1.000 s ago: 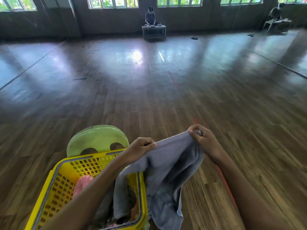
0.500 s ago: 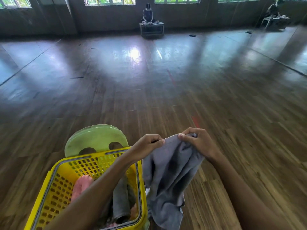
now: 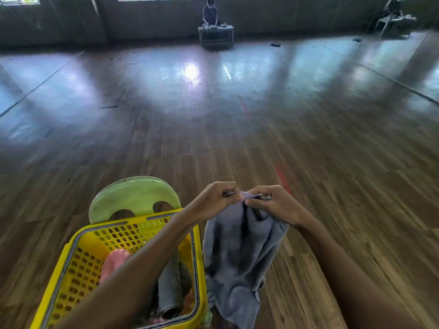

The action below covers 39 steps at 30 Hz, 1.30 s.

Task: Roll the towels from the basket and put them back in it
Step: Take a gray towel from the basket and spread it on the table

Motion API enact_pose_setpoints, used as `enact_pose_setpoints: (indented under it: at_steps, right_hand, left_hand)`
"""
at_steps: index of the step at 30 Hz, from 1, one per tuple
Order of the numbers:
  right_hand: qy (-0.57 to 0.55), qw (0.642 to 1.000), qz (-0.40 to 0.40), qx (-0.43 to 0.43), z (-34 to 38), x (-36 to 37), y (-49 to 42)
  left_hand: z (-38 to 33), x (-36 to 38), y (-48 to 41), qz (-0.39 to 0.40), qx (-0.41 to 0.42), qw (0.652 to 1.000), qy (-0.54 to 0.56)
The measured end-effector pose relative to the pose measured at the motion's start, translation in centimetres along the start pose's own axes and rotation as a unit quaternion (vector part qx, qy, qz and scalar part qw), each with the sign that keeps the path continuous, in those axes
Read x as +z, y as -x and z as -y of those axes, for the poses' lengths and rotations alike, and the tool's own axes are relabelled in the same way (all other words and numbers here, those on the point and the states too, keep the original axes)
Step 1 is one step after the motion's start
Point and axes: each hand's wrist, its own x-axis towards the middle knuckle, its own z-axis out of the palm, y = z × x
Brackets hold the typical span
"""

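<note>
A grey-blue towel (image 3: 237,252) hangs in the air just right of the yellow perforated basket (image 3: 78,264). My left hand (image 3: 213,200) and my right hand (image 3: 273,205) pinch its top edge side by side, almost touching. The cloth drapes down in folds below them. Inside the basket lie a pink rolled towel (image 3: 114,262) and a grey rolled towel (image 3: 169,288), partly hidden by my left forearm.
The basket stands on a pale green plastic stool (image 3: 133,198) over a wooden plank floor (image 3: 332,186). A red tape strip (image 3: 281,176) marks the floor ahead. Far off by the wall stand a low box (image 3: 216,36) and a table (image 3: 394,24) with clutter.
My two hands have come together, bringing the towel's top corners from wide apart to nearly touching. The towel now hangs narrower and folded lengthwise.
</note>
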Motion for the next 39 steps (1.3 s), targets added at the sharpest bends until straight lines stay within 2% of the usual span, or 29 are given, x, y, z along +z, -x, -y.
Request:
enact_pose_setpoints:
  at_steps: [4, 7, 9, 14, 18, 20, 24, 27, 33, 36, 39]
  right_hand:
    - [-0.004, 0.999, -0.043, -0.019, -0.3, -0.8, 0.1]
    - [-0.011, 0.992, -0.126, -0.013, -0.7, -2.1, 0.2]
    - [-0.005, 0.985, -0.17, -0.004, -1.1, -3.1, 0.3]
    - [0.021, 0.994, -0.107, 0.013, -0.6, -1.9, -0.3]
    - [0.02, 0.999, -0.02, -0.014, 0.4, -1.2, -0.9]
    - [0.021, 1.0, -0.014, -0.018, 0.5, -1.5, -0.8]
    - [0.054, 0.993, -0.108, -0.01, -0.9, -3.1, 0.1]
    - [0.049, 0.985, -0.162, 0.027, -2.1, -4.7, 1.7]
    - [0.047, 0.956, -0.27, 0.108, -3.2, -7.0, 6.9]
    - [0.038, 0.923, -0.355, 0.14, -2.4, -8.5, 11.4]
    - [0.052, 0.877, -0.445, 0.173, -1.2, -9.9, 17.4]
  left_hand:
    - [0.4, -0.2, 0.0, 0.031, -0.016, 0.999, 0.033]
    - [1.7, -1.2, 0.7, 0.05, -0.057, 0.995, 0.063]
    - [2.3, -1.9, 1.2, 0.029, -0.073, 0.995, 0.065]
    - [0.7, -1.4, -0.2, -0.006, -0.021, 1.0, -0.015]
    - [-1.7, -0.6, -1.9, 0.011, 0.026, 0.999, -0.023]
    - [-2.3, -0.6, -2.4, 0.025, 0.033, 0.998, -0.043]
    - [-2.0, -0.6, -3.0, 0.026, -0.01, 0.998, -0.048]
    - [-1.4, -0.3, -3.5, 0.036, -0.027, 0.998, -0.035]
    - [-4.2, 3.9, -7.4, 0.042, 0.032, 0.998, -0.041]
    - [-7.7, 7.4, -9.8, 0.094, 0.085, 0.991, -0.041]
    - [-12.3, 11.5, -11.0, 0.18, 0.138, 0.974, -0.021]
